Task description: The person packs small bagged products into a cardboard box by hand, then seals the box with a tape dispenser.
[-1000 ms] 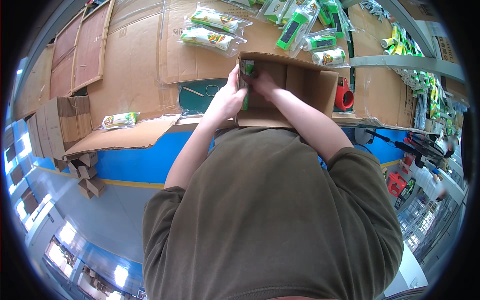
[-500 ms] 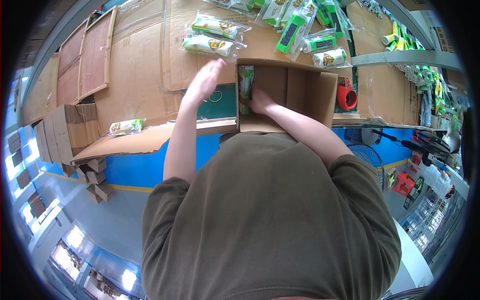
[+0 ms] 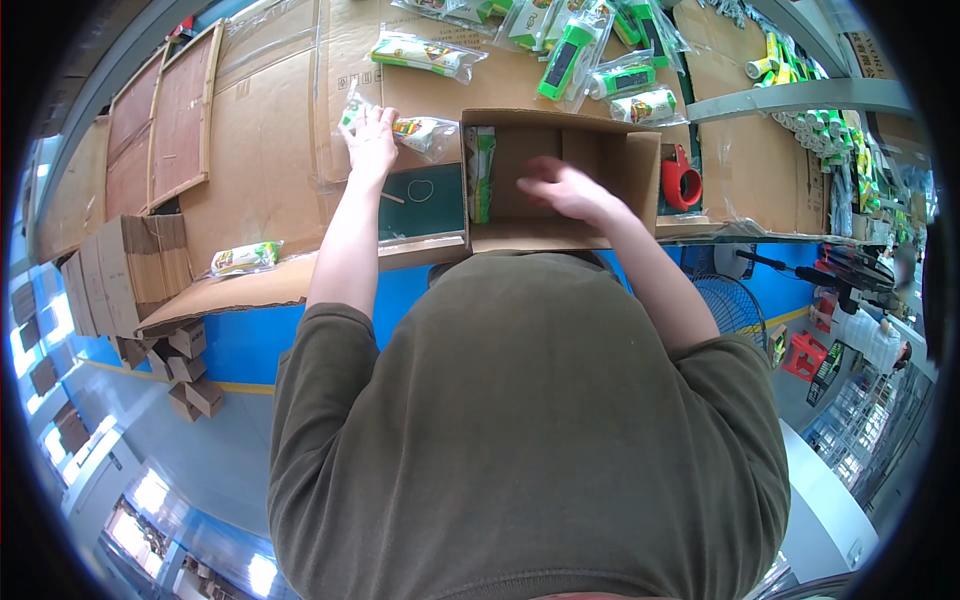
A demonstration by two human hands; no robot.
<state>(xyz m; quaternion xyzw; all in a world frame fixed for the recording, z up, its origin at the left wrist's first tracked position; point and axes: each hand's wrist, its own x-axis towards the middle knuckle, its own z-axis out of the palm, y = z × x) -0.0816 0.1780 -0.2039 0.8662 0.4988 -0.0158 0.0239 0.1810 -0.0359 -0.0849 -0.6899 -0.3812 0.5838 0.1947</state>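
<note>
My left hand [image 3: 372, 145] reaches over the cardboard-covered table and grips a white-and-green flashlight in a clear bag [image 3: 424, 132]; its fingers cover the middle of it. Above the open cardboard box [image 3: 565, 235], my right hand [image 3: 572, 192] is a little blurred, its fingers apart and nothing visible in them. One bagged green-and-white flashlight [image 3: 481, 175] stands against the box's left wall. Another bagged flashlight [image 3: 425, 54] lies farther back, beyond my left hand.
Several bagged green flashlights [image 3: 568, 60] are heaped behind the box. To its right stands a red tape dispenser [image 3: 682, 180]. A lone bagged flashlight [image 3: 246, 258] lies at the table's left front, near stacked flat cartons [image 3: 155, 260]. A grey metal bar [image 3: 800, 98] crosses the right side.
My left hand has come down on the nearer bagged flashlight and shifted it toward me. My right hand has let go of the flashlight at the box's left wall and moved right.
</note>
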